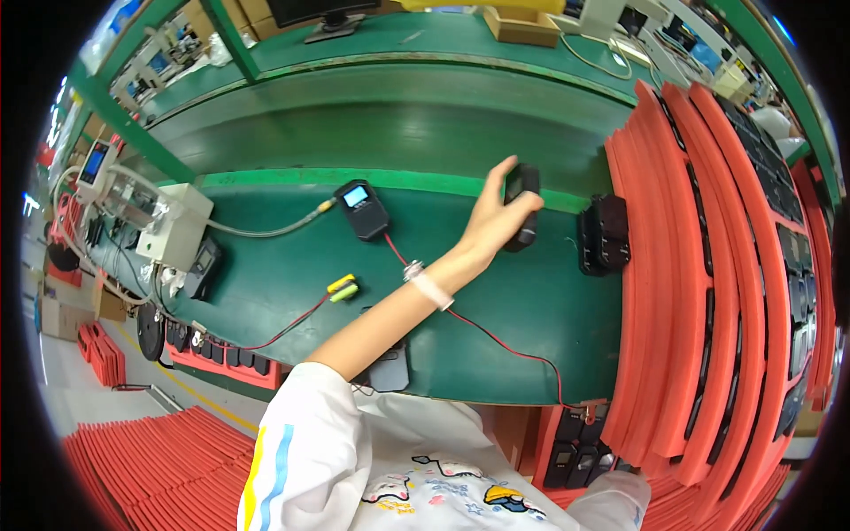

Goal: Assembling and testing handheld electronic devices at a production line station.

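Note:
My left arm reaches across the green workbench (pixel 443 363). My left hand (pixel 498 212) is closed around a black handheld device (pixel 522 190), near the green strip at the back of the bench. Of my right arm only the white sleeve (pixel 611 503) shows at the lower right; the hand itself is out of sight. Left of my left hand lies a black device with a lit screen (pixel 361 210), joined to a clear hose (pixel 279 232). A yellow-green connector (pixel 343 288) on a red-black wire lies below it. Partly behind my forearm is a grey device (pixel 390 367) at the front edge.
Tall stacks of red trays (pixel 660 283) holding black devices rise at the right, beside a few black devices (pixel 604 234). A beige box (pixel 177 228) with tubing stands at the left. Red trays (pixel 164 469) fill the lower left. A belt-like dark green surface (pixel 381 119) runs behind the bench.

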`<state>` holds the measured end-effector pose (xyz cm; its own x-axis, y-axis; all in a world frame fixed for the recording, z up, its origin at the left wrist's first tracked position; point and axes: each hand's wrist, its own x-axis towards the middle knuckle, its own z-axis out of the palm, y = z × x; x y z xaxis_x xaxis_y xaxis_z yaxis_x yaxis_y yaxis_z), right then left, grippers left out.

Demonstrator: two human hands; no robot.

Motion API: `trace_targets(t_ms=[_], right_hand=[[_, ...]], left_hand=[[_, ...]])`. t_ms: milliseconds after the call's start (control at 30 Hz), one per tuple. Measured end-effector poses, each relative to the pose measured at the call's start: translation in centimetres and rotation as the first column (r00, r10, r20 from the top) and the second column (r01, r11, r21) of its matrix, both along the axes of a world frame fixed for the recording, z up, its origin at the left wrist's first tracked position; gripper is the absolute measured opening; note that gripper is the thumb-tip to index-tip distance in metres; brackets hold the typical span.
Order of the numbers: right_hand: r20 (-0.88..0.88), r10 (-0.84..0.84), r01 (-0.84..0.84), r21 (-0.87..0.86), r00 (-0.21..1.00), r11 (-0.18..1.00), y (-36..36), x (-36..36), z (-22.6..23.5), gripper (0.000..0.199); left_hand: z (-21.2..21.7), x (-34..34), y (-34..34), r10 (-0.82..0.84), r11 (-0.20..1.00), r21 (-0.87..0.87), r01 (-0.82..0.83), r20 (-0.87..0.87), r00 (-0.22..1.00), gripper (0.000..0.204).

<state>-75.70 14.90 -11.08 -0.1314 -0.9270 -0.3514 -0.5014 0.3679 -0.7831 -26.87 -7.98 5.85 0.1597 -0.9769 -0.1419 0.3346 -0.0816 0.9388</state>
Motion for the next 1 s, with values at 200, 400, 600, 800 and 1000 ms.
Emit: trace_targets(t_ms=[200, 400, 600, 800, 1000], right_hand=[[0.080, 0.132, -0.137, 0.062, 0.988, 0.989, 1.8, 8.0, 7.8, 0.026], [0.470, 0.473, -0.540, 0.008, 0.745, 0.842, 0.7, 26.5, 19.6, 0.015], [-0.193, 0.687, -0.660, -0.542, 0.700, 0.520, -7.0, 49.5, 17.6, 0.026], [-0.354, 0.786, -0.862, -0.197, 0.507, 0.467, -10.7, 55.2, 14.3, 0.035], [-0.071, 0.773, -0.719, -0.430, 0.630, 0.546, -8.1, 56.5, 14.1, 0.040]], left_hand=[[4.1, 11.9, 12.0, 0.081, 0.993, -0.004, -0.118, -0.705, 0.705, 0.051], [2.4, 17.0, 18.8, 0.397, 0.910, -0.063, -0.411, -0.160, 0.904, 0.045], [-1.0, 18.5, 21.2, 0.540, 0.842, -0.020, -0.539, 0.004, 0.842, 0.043], [-2.7, 18.6, 21.6, 0.573, 0.819, 0.041, -0.572, -0.077, 0.816, 0.040], [-4.0, 17.7, 22.0, 0.623, 0.770, -0.035, -0.638, -0.177, 0.762, 0.042]])
